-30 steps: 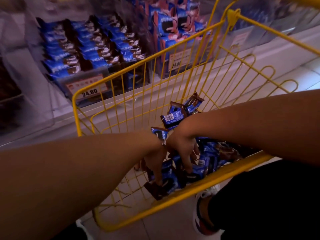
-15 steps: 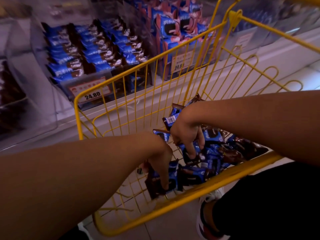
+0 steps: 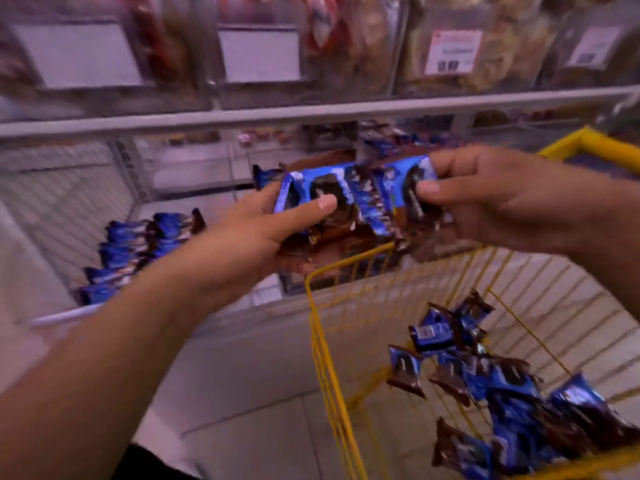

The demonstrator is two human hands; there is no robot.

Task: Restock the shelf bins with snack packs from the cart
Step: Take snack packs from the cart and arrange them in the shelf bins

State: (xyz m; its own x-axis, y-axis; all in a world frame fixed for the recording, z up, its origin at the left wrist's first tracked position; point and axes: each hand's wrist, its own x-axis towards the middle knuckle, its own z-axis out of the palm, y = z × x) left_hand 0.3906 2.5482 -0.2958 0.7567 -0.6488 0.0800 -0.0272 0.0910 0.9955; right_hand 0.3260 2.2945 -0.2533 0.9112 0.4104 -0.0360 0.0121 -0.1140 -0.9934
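Both hands hold a bunch of blue and brown snack packs (image 3: pixel 360 202) up in front of the lower shelf. My left hand (image 3: pixel 263 233) grips the bunch from the left, thumb over the top pack. My right hand (image 3: pixel 485 199) pinches the right end, thumb on the front. Below and to the right, the yellow wire cart (image 3: pixel 322 327) holds several more loose packs (image 3: pixel 502 386). A clear shelf bin (image 3: pixel 69 209) at the left holds a row of the same blue packs (image 3: pixel 138 247). The view is motion-blurred.
An upper shelf row of clear bins (image 3: pixel 346 46) with other snacks and white price labels (image 3: pixel 452 51) runs across the top. A grey shelf rail (image 3: pixel 242 116) divides the two levels. Pale tiled floor (image 3: pixel 242 393) lies below, left of the cart.
Both hands have come up out of the cart with a bunch of packs and now hold it in front of the lower shelf. The view has swung up and right.
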